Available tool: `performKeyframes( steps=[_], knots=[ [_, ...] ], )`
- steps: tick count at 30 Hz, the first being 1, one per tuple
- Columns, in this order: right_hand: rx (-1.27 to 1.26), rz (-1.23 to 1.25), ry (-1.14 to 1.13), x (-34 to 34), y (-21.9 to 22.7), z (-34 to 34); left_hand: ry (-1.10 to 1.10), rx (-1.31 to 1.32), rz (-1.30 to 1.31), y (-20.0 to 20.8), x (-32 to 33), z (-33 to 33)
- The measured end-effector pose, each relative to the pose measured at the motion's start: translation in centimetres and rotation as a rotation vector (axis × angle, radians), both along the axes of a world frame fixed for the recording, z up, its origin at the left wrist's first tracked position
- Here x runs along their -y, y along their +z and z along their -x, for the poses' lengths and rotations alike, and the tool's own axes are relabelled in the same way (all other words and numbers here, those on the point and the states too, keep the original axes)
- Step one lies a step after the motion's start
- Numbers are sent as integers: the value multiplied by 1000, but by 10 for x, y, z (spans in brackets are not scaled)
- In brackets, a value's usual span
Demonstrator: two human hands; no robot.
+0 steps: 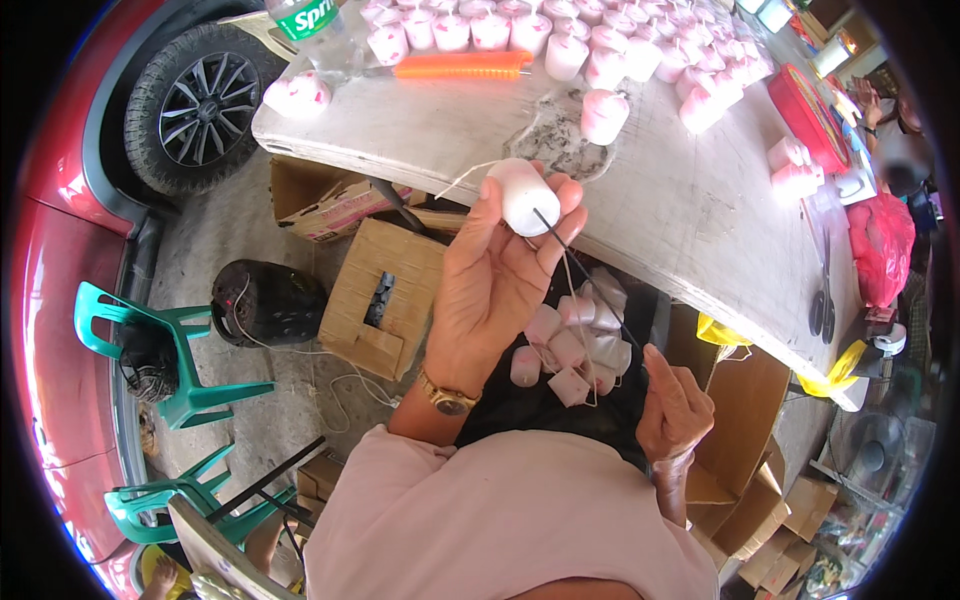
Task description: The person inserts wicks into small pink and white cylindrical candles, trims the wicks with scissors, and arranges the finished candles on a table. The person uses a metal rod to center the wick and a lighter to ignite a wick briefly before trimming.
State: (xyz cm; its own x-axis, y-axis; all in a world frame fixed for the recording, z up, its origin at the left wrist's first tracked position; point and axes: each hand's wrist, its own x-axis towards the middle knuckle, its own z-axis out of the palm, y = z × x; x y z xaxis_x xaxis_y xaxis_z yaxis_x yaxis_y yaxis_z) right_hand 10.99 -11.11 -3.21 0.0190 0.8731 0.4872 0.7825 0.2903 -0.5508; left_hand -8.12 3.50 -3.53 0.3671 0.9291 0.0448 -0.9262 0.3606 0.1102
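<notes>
My left hand [485, 275] is closed round a white pillar candle [522, 195], held up at the table's front edge. From the candle's far end a pale wick string [465, 178] trails out to the left. In its flat end, facing me, sits the tip of a thin dark rod [598, 288]; how deep it goes I cannot tell. The rod slants down to my right hand [676, 408], whose fingers are pinched on its other end. Between the hands, several pinkish-white candles [567, 348] with loose strings lie on my dark-clothed lap.
A white table [700, 215] carries many pink-white candles [605, 115], an orange-handled cutter [460, 66], a clear bottle [318, 30] and scissors [823, 300]. Cardboard boxes [385, 290] stand beneath and beside it. Green chairs [190, 370] and a red car [75, 260] are left; another person [895, 130] is far right.
</notes>
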Motion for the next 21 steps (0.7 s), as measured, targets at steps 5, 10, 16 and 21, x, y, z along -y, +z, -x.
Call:
performKeyframes(
  steps=[5, 10, 16, 21],
  knots=[
    [49, -26, -22, 1, -1, 1, 42, -35, -20, -1, 1, -3],
    [116, 42, -57, 6, 14, 2, 164, -324, -113, -2, -1, -5],
    [41, 144, -89, 1, 40, 14, 96, -471, -237, 4, 13, -13],
    [-17, 158, -116, -14, 24, 19, -2, -511, -252, 3, 20, -24]
  ],
)
